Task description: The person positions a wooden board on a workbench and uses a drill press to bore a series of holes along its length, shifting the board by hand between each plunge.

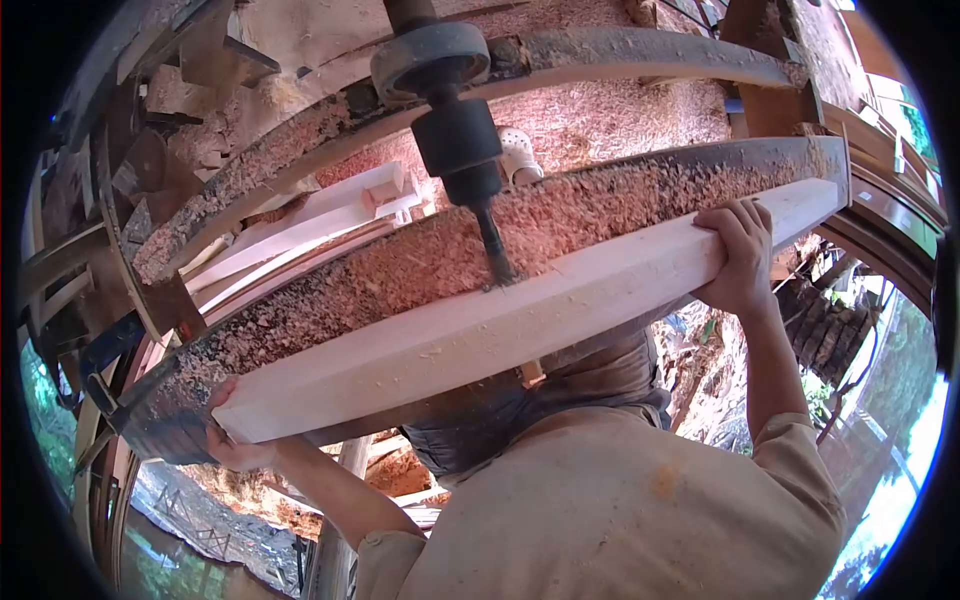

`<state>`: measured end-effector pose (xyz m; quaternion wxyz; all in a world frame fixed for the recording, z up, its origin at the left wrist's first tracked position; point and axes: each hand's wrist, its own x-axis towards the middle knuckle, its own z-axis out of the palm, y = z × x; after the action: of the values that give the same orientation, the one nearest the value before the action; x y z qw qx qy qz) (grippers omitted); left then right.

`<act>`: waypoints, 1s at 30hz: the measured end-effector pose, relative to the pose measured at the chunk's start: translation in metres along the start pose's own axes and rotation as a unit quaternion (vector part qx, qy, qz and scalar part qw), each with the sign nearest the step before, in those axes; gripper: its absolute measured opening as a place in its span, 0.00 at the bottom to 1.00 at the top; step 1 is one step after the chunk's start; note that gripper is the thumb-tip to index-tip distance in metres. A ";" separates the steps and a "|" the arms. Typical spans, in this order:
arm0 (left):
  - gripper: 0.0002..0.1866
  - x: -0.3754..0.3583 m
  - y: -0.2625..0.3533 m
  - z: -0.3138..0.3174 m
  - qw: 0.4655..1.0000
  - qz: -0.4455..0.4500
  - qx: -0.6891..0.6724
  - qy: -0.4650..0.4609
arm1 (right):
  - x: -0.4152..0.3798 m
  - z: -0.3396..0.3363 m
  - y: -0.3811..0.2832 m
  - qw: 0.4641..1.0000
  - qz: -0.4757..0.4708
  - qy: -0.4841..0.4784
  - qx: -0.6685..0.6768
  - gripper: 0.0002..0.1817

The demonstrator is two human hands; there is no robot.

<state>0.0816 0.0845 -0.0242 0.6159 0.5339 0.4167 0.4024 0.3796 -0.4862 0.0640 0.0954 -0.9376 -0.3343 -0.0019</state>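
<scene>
A long, pale squared timber point(480, 320) lies aslant on a dark metal table point(170, 425) strewn with wood chips. My left hand point(233, 432) is wrapped round the timber's left end, fingers partly hidden by it. Toward the right end, my right hand point(741, 252) grips the timber from above with curled fingers. Between the hands, a drill bit point(492, 245) hangs from a black chuck point(456, 140), its tip at the timber's far edge amid the chips. Whether the tip is in the wood I cannot tell.
Behind the table a curved metal rail point(620, 52) crosses the view. Pale timber pieces point(300, 225) lie beyond the table at the left. A light clog point(518, 155) shows behind the chuck. Reddish shavings point(640, 115) cover the ground. A blue clamp-like handle point(110, 345) is at the table's left end.
</scene>
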 end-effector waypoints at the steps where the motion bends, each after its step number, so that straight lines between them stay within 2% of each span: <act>1: 0.31 -0.003 0.005 0.000 0.999 -0.029 -0.022 0.031 | 0.000 -0.001 -0.002 1.000 -0.002 0.003 0.000 0.32; 2: 0.31 -0.017 0.013 0.007 0.999 -0.029 -0.018 0.029 | -0.001 -0.001 -0.003 1.000 -0.004 0.008 0.000 0.31; 3: 0.30 -0.039 0.021 0.023 0.985 0.035 0.163 0.047 | -0.003 -0.001 -0.004 1.000 0.000 0.011 0.011 0.29; 4: 0.29 -0.047 0.025 0.037 0.935 0.101 0.333 0.069 | -0.006 -0.001 -0.004 1.000 -0.002 0.022 0.010 0.29; 5: 0.27 -0.034 0.008 -0.009 0.992 -0.008 0.095 0.081 | -0.013 -0.001 -0.004 1.000 -0.003 0.017 0.009 0.28; 6: 0.25 -0.042 0.001 -0.032 0.992 -0.049 -0.114 0.036 | -0.021 -0.001 -0.005 1.000 0.001 0.007 0.010 0.27; 8: 0.28 -0.046 -0.005 -0.037 0.998 0.028 0.019 0.061 | -0.020 -0.001 -0.005 1.000 -0.003 0.007 0.011 0.26; 9: 0.28 -0.037 -0.004 -0.035 0.998 0.027 0.020 0.060 | -0.018 -0.002 -0.006 1.000 0.000 0.003 0.015 0.27; 11: 0.27 -0.011 0.003 -0.025 0.986 -0.100 -0.099 0.094 | -0.010 -0.001 -0.006 1.000 0.012 0.000 0.011 0.28; 14: 0.27 -0.015 0.014 0.019 0.993 -0.065 -0.084 0.048 | -0.006 0.002 -0.007 1.000 0.021 0.019 0.008 0.28; 15: 0.27 -0.024 0.013 0.016 0.993 -0.066 -0.084 0.047 | -0.010 0.001 -0.005 1.000 0.022 0.018 0.006 0.28; 17: 0.27 -0.040 0.013 -0.004 0.999 -0.023 0.004 0.046 | -0.019 0.000 -0.005 1.000 0.012 0.002 0.024 0.28; 20: 0.28 -0.037 0.011 -0.025 0.999 -0.045 0.004 0.016 | -0.016 -0.001 -0.007 1.000 0.002 -0.004 0.019 0.28; 21: 0.28 -0.026 0.017 -0.009 0.992 -0.037 0.096 0.075 | -0.010 0.000 -0.010 1.000 0.008 0.001 0.025 0.27; 22: 0.28 -0.021 0.020 0.004 0.991 -0.040 0.101 0.075 | -0.006 0.000 -0.014 1.000 0.010 -0.004 0.027 0.27; 24: 0.27 -0.013 0.026 0.030 0.990 -0.061 0.010 0.129 | 0.001 0.000 -0.016 1.000 0.024 -0.002 0.019 0.27; 25: 0.25 -0.027 0.032 0.044 0.992 -0.048 0.022 0.114 | -0.002 0.003 -0.013 0.999 0.013 0.014 0.028 0.29; 26: 0.25 -0.029 0.030 0.031 0.992 -0.047 0.024 0.113 | -0.009 0.002 -0.010 0.999 0.015 0.014 0.030 0.29; 28: 0.24 -0.032 0.012 -0.001 0.998 -0.018 -0.023 0.054 | -0.014 -0.001 0.001 1.000 0.004 -0.003 0.026 0.30; 30: 0.23 -0.030 0.020 0.015 0.997 -0.021 0.007 0.071 | -0.011 -0.003 0.000 0.999 0.003 -0.021 0.024 0.30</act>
<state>0.0844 0.0532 -0.0005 0.5891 0.4998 0.4732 0.4233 0.3714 -0.4938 0.0662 0.1108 -0.9359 -0.3333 0.0257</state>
